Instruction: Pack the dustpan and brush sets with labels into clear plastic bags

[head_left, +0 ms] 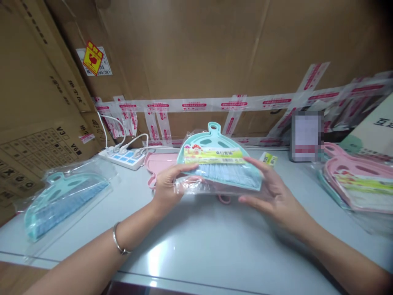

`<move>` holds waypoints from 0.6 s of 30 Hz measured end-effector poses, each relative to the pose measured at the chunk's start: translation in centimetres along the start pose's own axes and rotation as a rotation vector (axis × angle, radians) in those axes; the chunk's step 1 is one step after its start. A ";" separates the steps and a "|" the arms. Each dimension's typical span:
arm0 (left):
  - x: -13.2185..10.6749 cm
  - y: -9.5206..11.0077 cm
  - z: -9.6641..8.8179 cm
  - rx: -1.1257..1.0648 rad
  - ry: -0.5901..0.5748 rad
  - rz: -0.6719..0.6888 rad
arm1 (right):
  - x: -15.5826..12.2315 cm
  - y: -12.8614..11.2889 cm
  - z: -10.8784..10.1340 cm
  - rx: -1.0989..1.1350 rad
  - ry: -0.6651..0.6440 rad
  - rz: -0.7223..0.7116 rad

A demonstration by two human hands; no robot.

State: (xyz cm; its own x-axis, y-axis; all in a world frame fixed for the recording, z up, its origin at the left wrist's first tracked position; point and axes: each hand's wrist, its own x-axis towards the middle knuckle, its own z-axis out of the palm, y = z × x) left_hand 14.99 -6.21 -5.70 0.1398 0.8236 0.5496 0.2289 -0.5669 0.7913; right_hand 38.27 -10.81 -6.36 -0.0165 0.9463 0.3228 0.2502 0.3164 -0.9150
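Above the middle of the table I hold a mint-green dustpan and brush set [221,170] in a clear plastic bag, its handle loop pointing away from me. A yellow-green mushroom label [211,155] crosses it above the blue bristles. My left hand [170,184] pinches the bag's lower left edge, thumb on top. My right hand [273,188] is around the right corner, fingers along the edge and thumb below. Behind and beneath the set lies a pink dustpan [159,162], partly hidden by it.
Another bagged mint-green dustpan and brush [66,200] lies at the left. Stacked bagged sets with a pink dustpan [359,168] on top are at the right. A white power strip [124,157] with plugged cables, a blurred upright device [306,137] and large cardboard boxes [184,49] stand behind.
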 end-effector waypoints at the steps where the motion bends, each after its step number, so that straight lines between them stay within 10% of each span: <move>1: -0.1 0.1 0.1 -0.008 -0.023 -0.003 | 0.0 0.0 0.2 -0.004 0.042 0.023; 18: 0.1 -1.5 1.7 -0.084 -0.026 -0.093 | -0.7 1.6 1.5 -0.237 0.343 -0.277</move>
State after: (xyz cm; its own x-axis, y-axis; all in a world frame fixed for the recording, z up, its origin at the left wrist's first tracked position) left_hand 16.26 -5.24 -7.27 0.1470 0.8721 0.4667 0.1609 -0.4866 0.8587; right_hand 37.27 -10.81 -8.43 0.1960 0.7403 0.6431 0.4953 0.4912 -0.7165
